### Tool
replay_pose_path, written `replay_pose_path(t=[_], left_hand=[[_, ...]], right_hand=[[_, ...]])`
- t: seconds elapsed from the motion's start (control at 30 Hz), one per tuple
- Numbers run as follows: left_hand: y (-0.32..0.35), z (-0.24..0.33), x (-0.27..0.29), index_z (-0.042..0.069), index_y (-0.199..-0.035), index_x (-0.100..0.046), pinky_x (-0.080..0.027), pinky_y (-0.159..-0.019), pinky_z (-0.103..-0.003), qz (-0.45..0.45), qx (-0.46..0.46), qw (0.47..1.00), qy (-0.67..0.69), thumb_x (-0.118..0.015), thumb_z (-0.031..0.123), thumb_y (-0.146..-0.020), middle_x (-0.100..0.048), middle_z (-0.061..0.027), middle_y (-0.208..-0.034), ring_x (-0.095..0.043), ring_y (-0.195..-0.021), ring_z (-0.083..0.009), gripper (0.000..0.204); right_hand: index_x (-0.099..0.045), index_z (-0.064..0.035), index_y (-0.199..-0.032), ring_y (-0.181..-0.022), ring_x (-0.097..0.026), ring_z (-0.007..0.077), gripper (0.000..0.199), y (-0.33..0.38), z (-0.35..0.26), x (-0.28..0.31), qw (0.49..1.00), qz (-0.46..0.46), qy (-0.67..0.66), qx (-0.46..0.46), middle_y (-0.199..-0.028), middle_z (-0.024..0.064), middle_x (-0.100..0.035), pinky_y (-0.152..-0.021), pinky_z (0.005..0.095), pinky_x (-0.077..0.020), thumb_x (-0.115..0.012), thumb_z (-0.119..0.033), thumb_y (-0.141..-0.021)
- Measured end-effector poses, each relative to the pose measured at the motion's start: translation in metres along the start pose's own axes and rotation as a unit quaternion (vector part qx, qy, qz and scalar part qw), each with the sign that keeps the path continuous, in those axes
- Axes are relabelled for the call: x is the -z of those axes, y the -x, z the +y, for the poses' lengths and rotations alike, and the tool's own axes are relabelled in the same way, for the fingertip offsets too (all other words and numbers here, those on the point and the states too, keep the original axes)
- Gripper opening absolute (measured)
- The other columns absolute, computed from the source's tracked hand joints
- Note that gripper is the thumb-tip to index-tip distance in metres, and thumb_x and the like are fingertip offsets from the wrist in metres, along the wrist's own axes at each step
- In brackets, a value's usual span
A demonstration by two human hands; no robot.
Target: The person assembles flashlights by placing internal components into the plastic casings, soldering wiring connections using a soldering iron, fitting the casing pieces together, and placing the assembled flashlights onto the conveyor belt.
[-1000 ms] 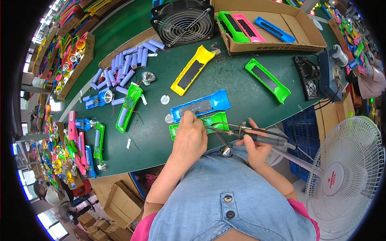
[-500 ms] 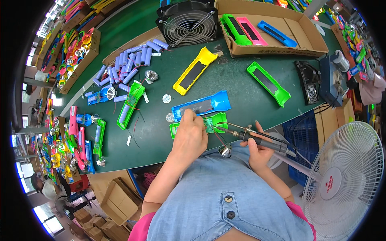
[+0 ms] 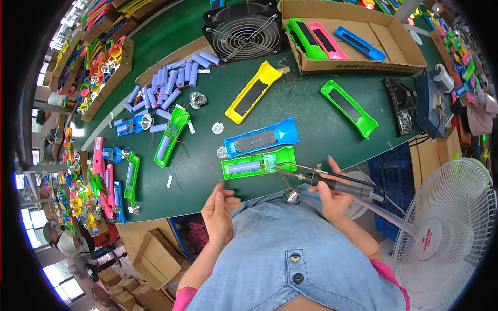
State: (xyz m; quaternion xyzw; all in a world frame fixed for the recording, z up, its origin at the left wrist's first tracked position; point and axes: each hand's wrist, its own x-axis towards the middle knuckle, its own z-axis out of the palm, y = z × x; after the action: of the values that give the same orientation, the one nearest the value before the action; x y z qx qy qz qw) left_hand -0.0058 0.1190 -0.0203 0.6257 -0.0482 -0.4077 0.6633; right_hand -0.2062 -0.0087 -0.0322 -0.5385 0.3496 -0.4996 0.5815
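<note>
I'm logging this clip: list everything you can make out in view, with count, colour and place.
Soldering iron: 1, black-gripped, right of wired shell
Wired shell: 1, green, near table edge
Battery cell: 1, lilac, inside it
Circuit board: 1, green, beside cell
Reflector: 1, silver, below wired shell
Blue shell: 1, blue, just beyond
Yellow shell: 1, yellow, mid-table
Padded shell: 1, green, table right
Part-built flashlights: several, mixed, table left
Loose cells: many, lilac, piled far left
Box fan: 1, black, far side
Cardboard tray: 1, brown, far right
Pedestal fan: 1, white, lower right
Table: 1, green, centre
Left hand: 1, bare, near edge
Right hand: 1, bare, on iron
</note>
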Motion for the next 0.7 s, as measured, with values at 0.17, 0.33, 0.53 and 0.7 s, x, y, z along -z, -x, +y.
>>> replay_pose_path(t=[0.17,0.33,0.53,0.7], left_hand=[[-0.025,0.024,-0.025,0.004,-0.096,-0.065,-0.049,-0.06,-0.029,-0.038,-0.572,0.674,-0.467,-0.063,-0.002,-0.074,-0.059,-0.0067,-0.081,-0.059,-0.071,-0.0186,0.023],[-0.035,0.012,-0.05,0.006,-0.085,-0.065,-0.047,-0.057,-0.028,-0.14,-0.537,0.702,-0.447,-0.068,-0.003,-0.061,-0.058,-0.0045,-0.079,-0.057,-0.068,-0.0192,0.026],[-0.036,0.013,-0.057,0.006,-0.087,-0.065,-0.045,-0.054,-0.028,-0.133,-0.589,0.602,-0.522,-0.066,0.002,-0.059,-0.054,-0.0028,-0.078,-0.056,-0.067,-0.0173,0.028],[-0.036,0.015,-0.058,0.005,-0.086,-0.065,-0.044,-0.053,-0.027,-0.149,-0.604,0.566,-0.54,-0.065,0.004,-0.058,-0.054,-0.0028,-0.077,-0.055,-0.066,-0.0161,0.029]], right_hand=[[-0.061,0.0016,-0.092,-0.07,-0.063,0.0147,0.018,-0.001,0.002,0.001,1.0,0.002,0.027,0.009,-0.068,0.0057,-0.064,-0.106,0.0492,-0.0184,-0.064,-0.005,-0.076],[-0.062,0.0009,-0.091,-0.064,-0.058,0.0125,0.019,0.0,0.004,0.001,0.997,0.007,0.067,0.039,-0.062,0.0045,-0.061,-0.104,0.0511,-0.0227,-0.065,-0.006,-0.075],[-0.063,0.0003,-0.089,-0.061,-0.056,0.0127,0.018,-0.001,0.005,-0.001,0.994,0.037,0.08,0.061,-0.063,0.0045,-0.061,-0.104,0.0518,-0.0238,-0.066,-0.006,-0.073],[-0.063,-0.0001,-0.088,-0.064,-0.058,0.013,0.016,0.0,0.004,-0.003,0.997,0.042,0.066,0.023,-0.066,0.0056,-0.063,-0.103,0.0514,-0.0245,-0.065,-0.006,-0.073]])
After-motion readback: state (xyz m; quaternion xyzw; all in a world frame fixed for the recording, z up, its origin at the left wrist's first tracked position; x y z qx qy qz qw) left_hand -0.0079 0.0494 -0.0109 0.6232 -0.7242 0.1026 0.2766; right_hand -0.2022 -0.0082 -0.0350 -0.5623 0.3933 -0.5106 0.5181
